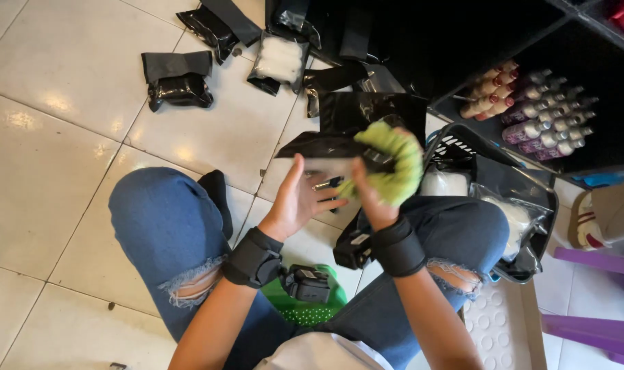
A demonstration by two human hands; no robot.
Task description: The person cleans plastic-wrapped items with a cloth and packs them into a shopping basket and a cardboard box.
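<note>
To the left of the left hand (295, 202), the pale glossy floor tiles (58, 157) lie open. Ahead, sealed black plastic packets (178, 82) are scattered near each other on the floor. To the right, a black plastic basket (531, 199) and a dark shelf with pink and purple bottles (538, 113) close the way.

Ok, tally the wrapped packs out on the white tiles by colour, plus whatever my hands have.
Black packs: 2
White-faced pack: 1
Green cloth bundle, in right hand: 1
Black bag, against left hand: 1
Total: 5; packs by the dark shelf unclear.
</note>
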